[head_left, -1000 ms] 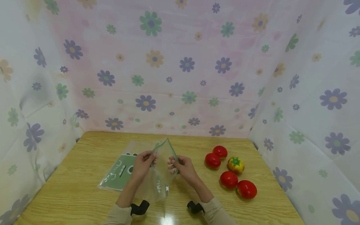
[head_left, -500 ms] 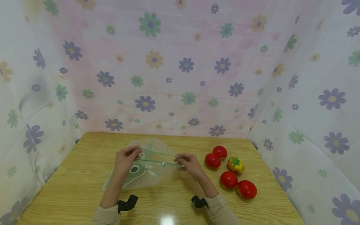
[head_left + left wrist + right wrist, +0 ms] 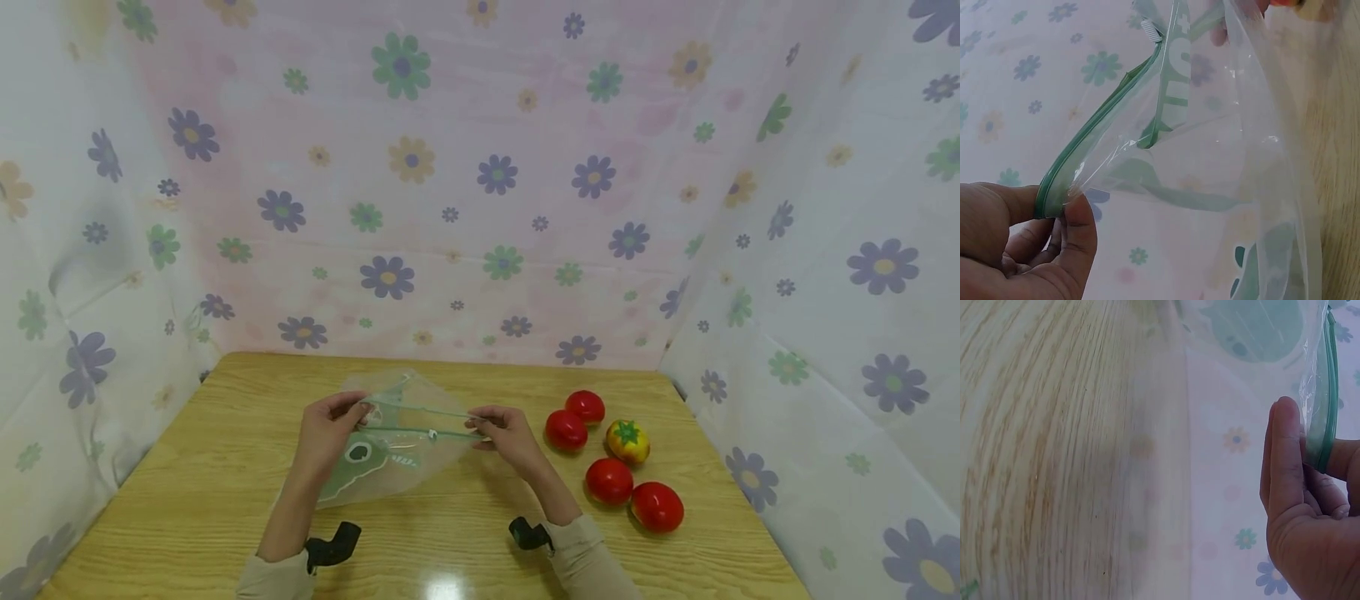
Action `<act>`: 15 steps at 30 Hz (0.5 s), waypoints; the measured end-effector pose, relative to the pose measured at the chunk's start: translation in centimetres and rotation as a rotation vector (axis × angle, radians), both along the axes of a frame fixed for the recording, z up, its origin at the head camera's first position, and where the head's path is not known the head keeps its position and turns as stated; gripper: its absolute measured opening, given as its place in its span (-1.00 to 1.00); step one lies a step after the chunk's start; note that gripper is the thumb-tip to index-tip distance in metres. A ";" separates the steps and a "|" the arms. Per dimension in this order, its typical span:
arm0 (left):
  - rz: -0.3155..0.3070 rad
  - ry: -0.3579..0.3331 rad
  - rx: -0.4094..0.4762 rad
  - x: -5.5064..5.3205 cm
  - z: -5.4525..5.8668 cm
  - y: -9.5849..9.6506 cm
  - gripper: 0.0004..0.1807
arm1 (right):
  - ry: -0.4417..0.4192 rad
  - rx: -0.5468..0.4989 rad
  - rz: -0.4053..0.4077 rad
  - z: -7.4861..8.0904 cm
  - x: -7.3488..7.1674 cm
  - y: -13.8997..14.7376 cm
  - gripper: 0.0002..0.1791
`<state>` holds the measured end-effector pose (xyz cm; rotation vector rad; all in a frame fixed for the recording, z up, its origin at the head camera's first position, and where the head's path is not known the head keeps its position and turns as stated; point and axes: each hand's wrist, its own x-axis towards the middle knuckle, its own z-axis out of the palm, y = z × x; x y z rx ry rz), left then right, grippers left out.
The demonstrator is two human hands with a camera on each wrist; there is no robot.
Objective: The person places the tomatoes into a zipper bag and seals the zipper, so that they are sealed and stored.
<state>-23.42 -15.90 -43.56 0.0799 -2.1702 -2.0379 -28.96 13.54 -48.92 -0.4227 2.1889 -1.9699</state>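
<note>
A clear zip bag (image 3: 431,471) with a green printed picture and a green zip edge hangs between both hands above the table. My left hand (image 3: 327,429) pinches one end of its mouth between thumb and fingers, also plain in the left wrist view, where the green zip strip (image 3: 1085,128) runs up to a small white slider (image 3: 1150,31). The other end is pinched by my right hand (image 3: 506,433); the right wrist view shows the thumb pressing the green edge (image 3: 1330,394) against the fingers. The mouth is stretched sideways, with a gap between its two rims.
To the right on the wooden table (image 3: 225,433) lie several shiny red tomato-like fruits (image 3: 609,481) and a yellow-red one (image 3: 627,441) with a green top. Flower-printed cloth (image 3: 480,167) encloses the table at the back and sides.
The hands have drawn apart, the left moving left, spreading the bag's mouth sideways; the printed part has turned and lifted with it. In the last half second there is little movement.
</note>
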 end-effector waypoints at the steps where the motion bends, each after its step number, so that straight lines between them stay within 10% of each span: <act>1: -0.004 -0.004 0.000 -0.1 -0.1 0.0 -0.69 | -0.001 0.001 -0.001 0.0 -0.1 0.0 -0.70; 15: -0.021 -0.054 0.032 -0.4 -1.1 0.8 -0.67 | -0.022 0.026 0.013 -0.5 -0.4 -0.6 -0.60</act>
